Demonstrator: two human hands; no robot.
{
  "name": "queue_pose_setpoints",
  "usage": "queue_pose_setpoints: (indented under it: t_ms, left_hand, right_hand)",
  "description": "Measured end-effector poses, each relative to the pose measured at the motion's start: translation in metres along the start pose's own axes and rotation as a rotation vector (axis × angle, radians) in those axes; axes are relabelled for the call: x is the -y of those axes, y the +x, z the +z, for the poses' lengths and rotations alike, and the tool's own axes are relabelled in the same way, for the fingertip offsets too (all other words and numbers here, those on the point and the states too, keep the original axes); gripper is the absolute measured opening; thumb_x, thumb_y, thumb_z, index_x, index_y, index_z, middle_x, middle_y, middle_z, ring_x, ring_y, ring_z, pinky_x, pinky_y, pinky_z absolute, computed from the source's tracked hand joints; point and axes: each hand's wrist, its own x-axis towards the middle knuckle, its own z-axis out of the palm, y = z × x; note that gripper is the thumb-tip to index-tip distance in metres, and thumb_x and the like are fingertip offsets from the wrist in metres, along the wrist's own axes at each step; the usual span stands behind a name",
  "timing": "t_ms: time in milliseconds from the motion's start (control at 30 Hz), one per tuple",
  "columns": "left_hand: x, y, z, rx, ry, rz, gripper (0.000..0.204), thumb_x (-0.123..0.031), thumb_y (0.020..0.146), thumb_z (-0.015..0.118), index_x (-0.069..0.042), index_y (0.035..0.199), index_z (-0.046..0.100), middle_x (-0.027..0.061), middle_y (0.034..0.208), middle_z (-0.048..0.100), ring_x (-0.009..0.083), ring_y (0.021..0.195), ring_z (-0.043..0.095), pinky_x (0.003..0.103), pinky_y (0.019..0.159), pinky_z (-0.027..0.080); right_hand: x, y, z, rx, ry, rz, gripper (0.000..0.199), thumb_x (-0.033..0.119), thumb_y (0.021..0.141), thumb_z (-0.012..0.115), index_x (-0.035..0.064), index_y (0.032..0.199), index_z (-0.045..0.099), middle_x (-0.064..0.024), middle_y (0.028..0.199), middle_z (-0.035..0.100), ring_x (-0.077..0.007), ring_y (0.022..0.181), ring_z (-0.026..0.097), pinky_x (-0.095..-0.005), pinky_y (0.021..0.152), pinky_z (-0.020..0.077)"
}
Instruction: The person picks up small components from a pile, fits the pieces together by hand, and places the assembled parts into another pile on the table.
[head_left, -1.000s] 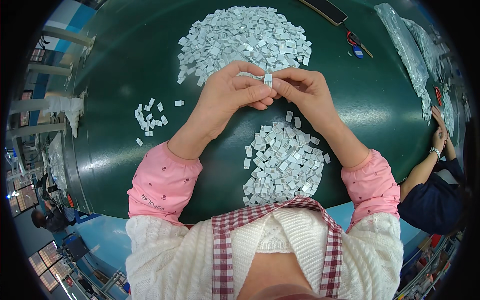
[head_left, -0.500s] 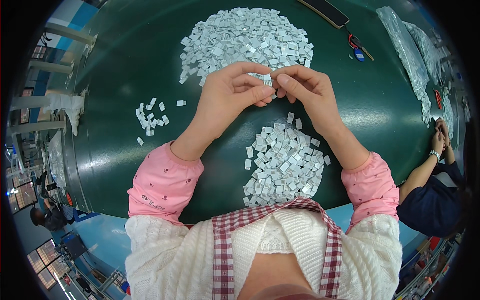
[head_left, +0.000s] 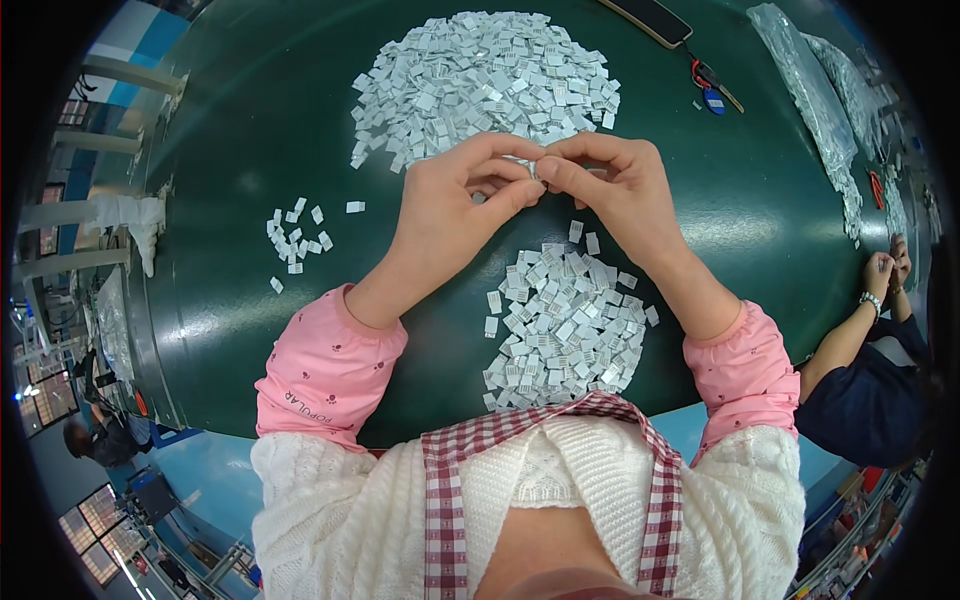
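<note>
Head view, left hand [head_left: 440, 195]: your thumb and forefinger pinch one white piece [head_left: 533, 169], only a sliver of which shows
Right hand [head_left: 625, 195]: your thumb and forefinger meet at the right edge of that piece; whether they clamp it or merely touch it, I cannot tell
White piece: one, between your two sets of fingertips, above the green bench [head_left: 440, 330]
Just changed: half a second ago its striped face showed clearly; now your fingertips have closed in and cover most of it, so your work on it looks like close two-handed handling, with its facing unreadable
Heaps: two; the large heap [head_left: 490, 75] beyond your hands, the smaller heap [head_left: 565, 325] between your forearms; both overlap too much to count
Strays by the smaller heap: two at its far end, two on its left, one on its right
Left cluster [head_left: 294, 236]: upwards of a dozen pieces, some touching, plus one lone piece [head_left: 355, 207] to its upper right and another nearer you
Pink sleeves [head_left: 330, 365]: two, one per forearm
Far side: one dark phone-like slab [head_left: 650, 18], one set of keys with a blue tag [head_left: 713, 100]
Right side: two clear bags, one red-handled tool [head_left: 877, 190], one co-worker [head_left: 850, 400] with two hands close together
</note>
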Motion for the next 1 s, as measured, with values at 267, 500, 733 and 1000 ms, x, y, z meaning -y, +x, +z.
queue_pose_setpoints:
  t_ms: [267,500,733,1000]
  left_hand:
    - [0.004,0.002,-0.003,0.035,-0.303,-0.118,0.031,0.004,0.089,0.073,0.003,0.119,0.067,0.0122,0.090,0.075,0.0168,0.080,0.072,0.024,0.078,0.059]
    - [0.006,0.004,-0.007,0.057,-0.484,-0.213,0.033,0.002,0.090,0.073,0.004,0.122,0.066,0.0153,0.093,0.075,0.0185,0.081,0.073,0.024,0.078,0.059]
    - [0.007,0.006,-0.010,0.079,-0.608,-0.294,0.034,0.000,0.092,0.072,0.004,0.125,0.065,0.0174,0.097,0.075,0.0189,0.084,0.073,0.024,0.079,0.059]
    - [0.010,0.007,-0.011,0.084,-0.639,-0.320,0.037,-0.001,0.093,0.072,0.005,0.128,0.063,0.0181,0.100,0.075,0.0191,0.085,0.073,0.025,0.079,0.060]
  right_hand:
    - [0.004,-0.001,0.003,-0.005,0.061,0.058,0.015,0.011,0.094,0.071,-0.0019,0.099,0.076,-0.0048,0.078,0.069,-0.0078,0.069,0.059,-0.0186,0.059,0.0468]
    - [0.005,-0.002,0.003,-0.001,0.076,0.081,0.017,0.011,0.095,0.068,-0.0030,0.099,0.076,-0.0057,0.079,0.070,-0.0087,0.072,0.062,-0.0193,0.060,0.0478]
    - [0.004,-0.001,0.004,-0.012,0.077,0.073,0.018,0.013,0.094,0.069,-0.0027,0.098,0.076,-0.0054,0.078,0.070,-0.0084,0.070,0.060,-0.0190,0.059,0.0466]
    - [0.002,-0.001,0.006,-0.046,0.108,0.073,0.020,0.016,0.092,0.069,-0.0020,0.093,0.077,-0.0040,0.073,0.068,-0.0070,0.062,0.053,-0.0182,0.054,0.0412]
